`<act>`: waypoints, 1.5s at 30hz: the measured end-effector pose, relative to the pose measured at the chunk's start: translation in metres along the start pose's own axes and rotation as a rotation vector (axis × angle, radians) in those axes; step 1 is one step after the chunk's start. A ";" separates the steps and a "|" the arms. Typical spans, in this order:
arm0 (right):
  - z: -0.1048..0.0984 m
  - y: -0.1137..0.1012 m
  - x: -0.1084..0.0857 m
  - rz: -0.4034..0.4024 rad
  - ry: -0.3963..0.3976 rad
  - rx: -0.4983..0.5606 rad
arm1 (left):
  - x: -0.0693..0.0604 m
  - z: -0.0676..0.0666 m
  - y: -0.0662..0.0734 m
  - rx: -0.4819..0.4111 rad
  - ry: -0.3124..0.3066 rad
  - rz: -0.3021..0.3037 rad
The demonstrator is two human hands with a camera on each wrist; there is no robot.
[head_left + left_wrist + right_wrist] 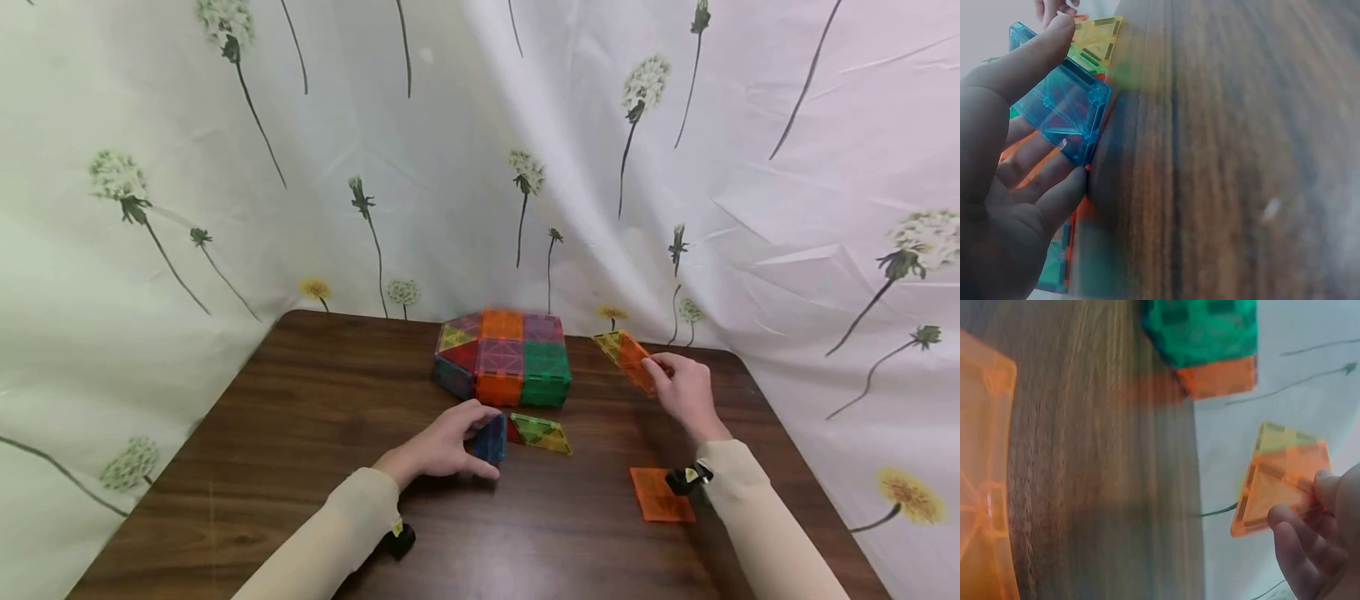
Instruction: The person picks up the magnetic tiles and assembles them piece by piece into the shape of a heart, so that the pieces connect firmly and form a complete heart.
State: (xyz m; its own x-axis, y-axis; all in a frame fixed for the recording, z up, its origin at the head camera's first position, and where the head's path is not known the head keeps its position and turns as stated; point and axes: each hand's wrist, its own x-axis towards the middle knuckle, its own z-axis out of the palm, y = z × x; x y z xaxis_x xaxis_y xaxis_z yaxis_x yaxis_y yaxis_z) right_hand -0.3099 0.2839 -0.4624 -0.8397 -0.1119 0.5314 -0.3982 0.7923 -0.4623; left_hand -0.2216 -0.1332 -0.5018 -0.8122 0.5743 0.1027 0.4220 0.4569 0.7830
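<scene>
My left hand point(450, 442) curves round a translucent blue magnetic tile point(491, 440), which stands tilted on the table. In the left wrist view, the thumb crosses in front of the blue tile point(1066, 103) and fingers lie behind it. Joined beside it are a partly hidden red tile, a green tile point(536, 430) and a yellow tile point(557, 441). My right hand point(684, 390) pinches an orange magnetic tile point(636, 361) between thumb and fingers, raised above the table. A yellow triangular tile point(609, 342) sits at its far end; both show in the right wrist view.
A block built of coloured magnetic tiles point(501, 357) stands near the table's back edge. One loose orange square tile point(656, 496) lies by the right wrist. Behind the brown wooden table point(300, 400) hangs a white cloth point(450, 167) printed with dandelions.
</scene>
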 end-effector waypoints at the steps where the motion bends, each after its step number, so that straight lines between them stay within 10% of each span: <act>1: -0.003 -0.004 -0.002 -0.004 -0.007 0.016 | 0.000 0.000 0.000 -0.009 0.003 0.002; 17: -0.026 -0.043 -0.032 -0.205 -0.064 0.206 | 0.000 -0.002 0.002 -0.035 0.039 -0.006; 29: -0.026 -0.056 -0.045 -0.421 -0.310 0.358 | -0.001 -0.003 0.000 -0.026 0.027 0.003; 45: 0.011 -0.080 -0.066 -0.643 -0.446 0.282 | -0.002 -0.004 0.000 -0.046 -0.001 0.010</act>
State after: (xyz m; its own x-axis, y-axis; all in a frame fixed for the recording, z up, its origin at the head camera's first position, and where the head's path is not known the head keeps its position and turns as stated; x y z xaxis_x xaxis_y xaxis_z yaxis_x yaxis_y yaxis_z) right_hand -0.2268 0.2213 -0.4687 -0.4611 -0.7654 0.4490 -0.8779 0.3197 -0.3566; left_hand -0.2214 -0.1375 -0.5000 -0.8078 0.5792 0.1096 0.4107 0.4196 0.8095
